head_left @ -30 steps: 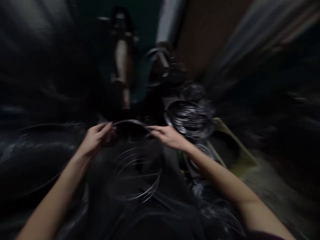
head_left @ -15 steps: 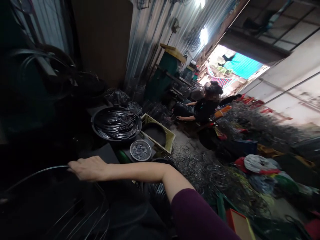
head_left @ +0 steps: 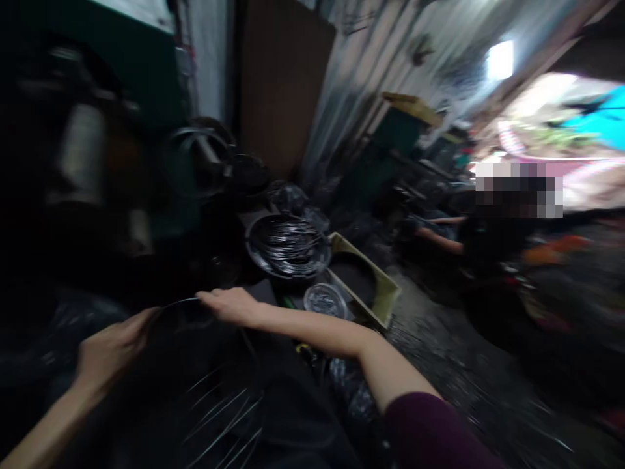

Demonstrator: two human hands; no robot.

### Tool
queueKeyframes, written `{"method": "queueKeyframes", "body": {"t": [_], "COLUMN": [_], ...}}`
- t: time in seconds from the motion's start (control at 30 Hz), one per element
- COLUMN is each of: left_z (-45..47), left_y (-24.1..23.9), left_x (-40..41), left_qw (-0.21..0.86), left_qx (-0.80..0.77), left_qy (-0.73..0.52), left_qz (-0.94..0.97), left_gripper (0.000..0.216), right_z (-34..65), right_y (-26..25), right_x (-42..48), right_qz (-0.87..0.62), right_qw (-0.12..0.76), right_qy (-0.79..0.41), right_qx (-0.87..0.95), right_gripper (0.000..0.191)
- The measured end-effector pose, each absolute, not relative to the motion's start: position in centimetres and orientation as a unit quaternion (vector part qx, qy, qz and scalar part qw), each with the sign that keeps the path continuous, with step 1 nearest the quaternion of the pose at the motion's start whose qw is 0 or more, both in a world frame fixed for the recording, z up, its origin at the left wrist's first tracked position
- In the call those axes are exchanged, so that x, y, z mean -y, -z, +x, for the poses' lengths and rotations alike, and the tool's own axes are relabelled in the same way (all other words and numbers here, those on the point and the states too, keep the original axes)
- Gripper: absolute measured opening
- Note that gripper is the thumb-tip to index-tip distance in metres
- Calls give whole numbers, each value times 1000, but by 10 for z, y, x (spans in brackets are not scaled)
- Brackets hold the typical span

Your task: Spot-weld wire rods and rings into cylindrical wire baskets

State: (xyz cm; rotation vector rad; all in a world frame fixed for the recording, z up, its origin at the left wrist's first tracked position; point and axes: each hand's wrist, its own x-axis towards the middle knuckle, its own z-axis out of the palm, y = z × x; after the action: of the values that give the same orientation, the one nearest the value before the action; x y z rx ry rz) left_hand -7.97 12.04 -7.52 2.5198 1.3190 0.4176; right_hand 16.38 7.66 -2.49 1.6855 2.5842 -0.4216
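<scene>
A thin curved wire ring runs between my two hands over a dark work surface. My right hand is closed on its right end, and my left hand holds its left end with the fingers curled. Below the hands lie several more loops of wire. The picture is blurred by motion.
A round black tub of coiled wire stands behind my right hand, with a small bowl of metal bits and a yellowish tray beside it. Another person sits at the right. Dark machinery fills the left.
The camera swung right and then partly back left. My left hand left the picture half a second ago and is in view again, and both hands stay on the wire ring.
</scene>
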Motion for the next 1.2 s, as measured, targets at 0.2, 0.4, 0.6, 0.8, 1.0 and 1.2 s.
{"method": "queueKeyframes", "body": {"t": [0.2, 0.4, 0.6, 0.8, 1.0, 1.2], "left_z": [-75, -75, -77, -84, -95, -100], "left_y": [77, 81, 86, 72, 23, -9], "left_x": [-111, -113, -111, -120, -157, -176], "left_qw": [73, 98, 118, 189, 179, 138], "left_qx": [-455, -486, -481, -446, -451, -468], "left_qy": [-154, -124, -126, -173, -212, -180], "left_qz": [874, 860, 859, 858, 848, 854], "left_gripper": [33, 31, 31, 29, 32, 34], "right_z": [155, 144, 125, 127, 116, 109], "right_y": [52, 60, 54, 35, -19, -48], "right_x": [-72, -86, -98, -97, -131, -152], "right_qz": [579, 550, 506, 517, 522, 514], "right_qw": [41, 105, 157, 175, 144, 122], "right_qy": [118, 54, -1, -27, -65, -55], "right_qx": [-805, -827, -848, -837, -839, -848], "right_gripper": [50, 55, 57, 57, 54, 41]}}
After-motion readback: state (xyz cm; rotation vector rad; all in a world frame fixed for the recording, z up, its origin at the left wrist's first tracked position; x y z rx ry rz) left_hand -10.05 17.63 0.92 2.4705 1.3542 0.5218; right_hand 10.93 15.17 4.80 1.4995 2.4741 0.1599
